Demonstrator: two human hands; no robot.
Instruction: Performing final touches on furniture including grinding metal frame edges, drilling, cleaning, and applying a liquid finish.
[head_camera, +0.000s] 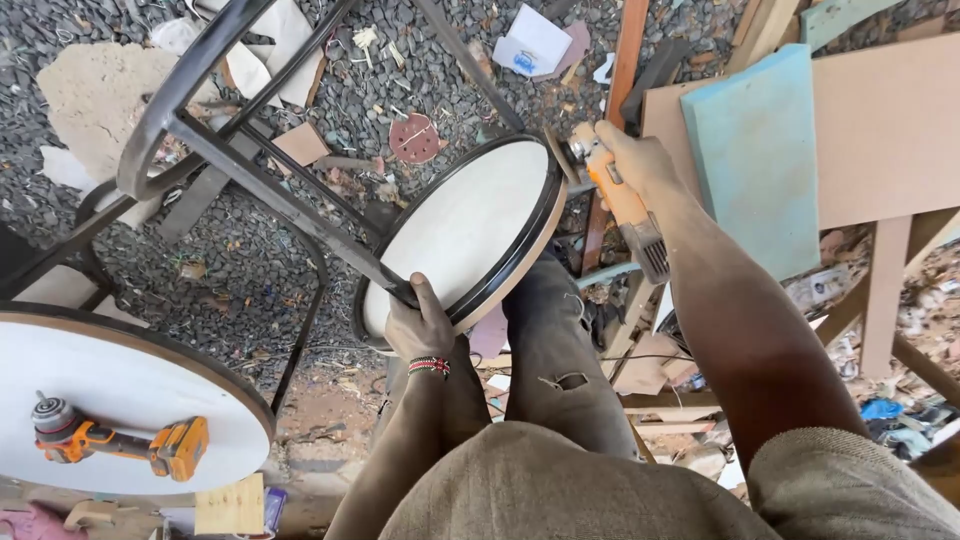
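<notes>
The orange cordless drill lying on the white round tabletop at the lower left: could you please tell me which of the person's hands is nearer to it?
Left. The left hand grips the round seat's rim, right of the orange cordless drill. The right hand holds the orange angle grinder, farther right.

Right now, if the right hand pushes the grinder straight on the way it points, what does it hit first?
The right hand aims the orange angle grinder up-left; its disc already looks to be at the rim of the round wooden stool seat. Contact can't be confirmed from this view.
</notes>
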